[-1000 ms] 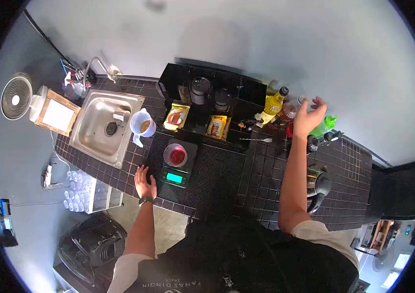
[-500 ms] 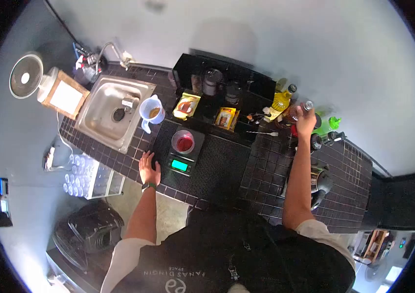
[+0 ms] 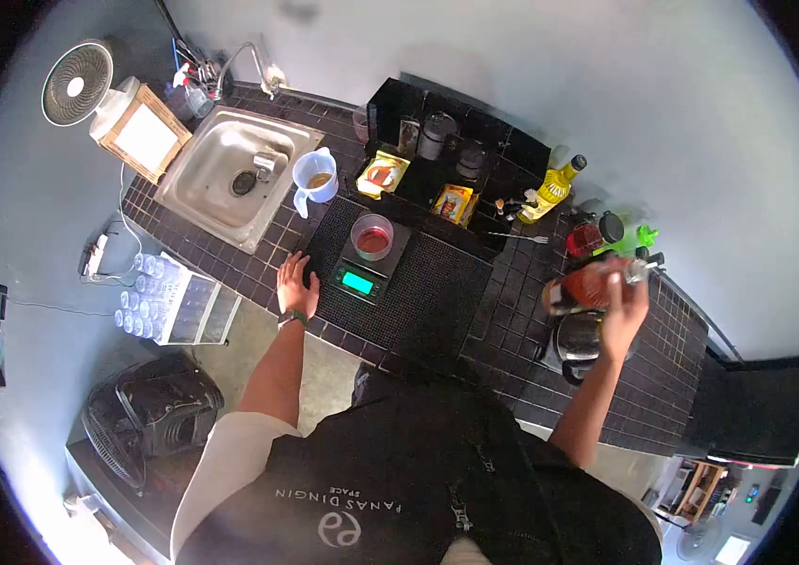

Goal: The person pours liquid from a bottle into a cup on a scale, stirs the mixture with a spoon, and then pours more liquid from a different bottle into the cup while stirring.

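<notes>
Near the counter's front edge, my left hand [image 3: 298, 284] rests on the dark tiles with fingers spread, holding nothing. Just right of it is a black digital scale [image 3: 373, 268] with a lit green display. A clear cup with red liquid [image 3: 372, 240] stands on the scale. My right hand [image 3: 623, 315] is closed on a bottle of reddish-brown liquid [image 3: 591, 285], held tilted on its side by its neck end. Below the bottle sits a metal kettle [image 3: 578, 337]. Behind it, a jar of red contents [image 3: 593, 235] stands on the counter.
A steel sink [image 3: 221, 179] is at the left, with a measuring jug [image 3: 315, 179] beside it. Packets [image 3: 383, 175] lie before a black shelf [image 3: 503, 160]. A yellow bottle [image 3: 553, 190] and a fork [image 3: 519, 236] are toward the back right.
The reddish-brown bottle is now off the back row, tipped sideways and nearer to me, held in my right hand. My left hand stays on the counter; the camera view has shifted.
</notes>
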Tool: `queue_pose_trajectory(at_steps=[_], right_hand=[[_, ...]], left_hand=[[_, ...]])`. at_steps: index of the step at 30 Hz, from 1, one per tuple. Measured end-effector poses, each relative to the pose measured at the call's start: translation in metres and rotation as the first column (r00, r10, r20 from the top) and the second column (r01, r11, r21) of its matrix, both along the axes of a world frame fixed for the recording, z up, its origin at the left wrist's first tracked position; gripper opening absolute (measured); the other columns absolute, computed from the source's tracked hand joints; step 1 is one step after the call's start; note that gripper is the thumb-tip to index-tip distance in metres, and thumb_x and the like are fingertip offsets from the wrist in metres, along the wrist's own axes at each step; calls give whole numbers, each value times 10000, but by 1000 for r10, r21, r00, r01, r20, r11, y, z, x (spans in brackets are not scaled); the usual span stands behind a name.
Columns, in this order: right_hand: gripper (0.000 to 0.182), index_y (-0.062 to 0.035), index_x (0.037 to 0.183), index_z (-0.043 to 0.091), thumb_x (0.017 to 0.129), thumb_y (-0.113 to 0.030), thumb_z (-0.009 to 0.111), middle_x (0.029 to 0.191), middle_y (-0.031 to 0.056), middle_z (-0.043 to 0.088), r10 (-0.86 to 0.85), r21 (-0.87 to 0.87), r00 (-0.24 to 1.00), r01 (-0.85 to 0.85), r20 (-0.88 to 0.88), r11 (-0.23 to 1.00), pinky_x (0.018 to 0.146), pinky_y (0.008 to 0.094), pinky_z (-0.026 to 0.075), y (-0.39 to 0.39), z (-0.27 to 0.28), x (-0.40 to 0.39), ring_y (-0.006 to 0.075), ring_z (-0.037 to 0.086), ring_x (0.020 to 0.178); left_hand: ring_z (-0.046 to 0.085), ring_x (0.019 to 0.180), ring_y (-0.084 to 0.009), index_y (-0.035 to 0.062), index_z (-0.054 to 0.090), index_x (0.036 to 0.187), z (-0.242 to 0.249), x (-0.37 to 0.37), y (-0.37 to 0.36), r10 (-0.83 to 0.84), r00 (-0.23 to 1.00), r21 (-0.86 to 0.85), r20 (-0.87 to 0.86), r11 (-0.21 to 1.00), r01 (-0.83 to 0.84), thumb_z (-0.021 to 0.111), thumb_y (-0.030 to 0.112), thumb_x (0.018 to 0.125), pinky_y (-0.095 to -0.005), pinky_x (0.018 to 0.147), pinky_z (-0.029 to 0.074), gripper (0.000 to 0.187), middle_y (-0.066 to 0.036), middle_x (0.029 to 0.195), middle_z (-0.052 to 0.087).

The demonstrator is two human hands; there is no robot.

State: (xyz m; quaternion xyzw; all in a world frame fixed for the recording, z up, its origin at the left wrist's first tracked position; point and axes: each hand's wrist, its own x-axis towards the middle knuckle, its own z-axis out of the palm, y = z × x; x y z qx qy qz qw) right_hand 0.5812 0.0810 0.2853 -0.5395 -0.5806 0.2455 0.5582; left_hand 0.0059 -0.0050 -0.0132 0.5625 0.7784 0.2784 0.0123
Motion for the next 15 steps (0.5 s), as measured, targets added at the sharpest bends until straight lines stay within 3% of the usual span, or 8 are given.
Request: queue_pose_trajectory(at_steps=[2, 4, 5, 11, 14, 15], right_hand=[[276, 1, 1290, 684, 1049, -124, 736, 1169, 73, 759, 73, -100, 992, -63, 101, 993, 974, 348, 546, -29, -1, -17, 175, 693, 1089], [282, -9, 1279, 694, 1036, -135, 761, 1155, 80, 764, 172, -219, 985, -173, -23, 960, 970, 348, 551, -49, -21, -32, 183, 695, 1086], [281, -6, 1291, 691, 1031, -96, 750, 1163, 84, 762, 187, -182, 965, -154, 183, 971, 971, 347, 554, -59, -29, -39, 178, 695, 1088], [302, 13, 1310, 677, 1025, -65, 741, 1226, 78, 745, 227, -270, 956, -272, -185, 924, 1054, 356, 522, -94, -80, -103, 183, 681, 1154], [297, 7, 1305, 682, 1029, -80, 745, 1236, 86, 745, 258, -235, 916, -336, -308, 912, 1075, 367, 511, -89, -99, -131, 194, 677, 1191], [304, 5, 1305, 683, 1026, -94, 753, 1254, 95, 746, 328, -183, 916, -372, -231, 910, 1079, 370, 511, -83, -107, -137, 199, 680, 1211]], left_hand=[[468, 1534, -348, 86, 664, 1398, -3, -2, 0, 0, 1000, -1, -4, 1000, 0, 691, 188, 953, -511, 1305, 334, 457, -113, 1557, 601], [470, 1534, -347, 87, 659, 1406, -6, -3, -1, -8, 1000, 5, -17, 1000, 8, 692, 194, 954, -508, 1308, 330, 466, -110, 1558, 601], [470, 1534, -347, 87, 659, 1406, -7, -3, -2, -14, 1000, 5, -17, 1000, 14, 692, 194, 954, -508, 1308, 330, 466, -110, 1558, 601], [467, 1538, -343, 96, 655, 1403, -11, -5, -1, -9, 1000, 30, 11, 1000, 9, 688, 206, 961, -515, 1311, 323, 457, -108, 1565, 599], [463, 1543, -343, 93, 651, 1408, -8, -5, -2, -13, 1000, 21, 16, 1000, 13, 686, 210, 964, -518, 1314, 319, 461, -106, 1566, 599], [459, 1547, -344, 93, 645, 1415, -6, -4, -3, -8, 1000, 12, 18, 1000, 8, 686, 210, 965, -518, 1315, 317, 467, -108, 1570, 595]])
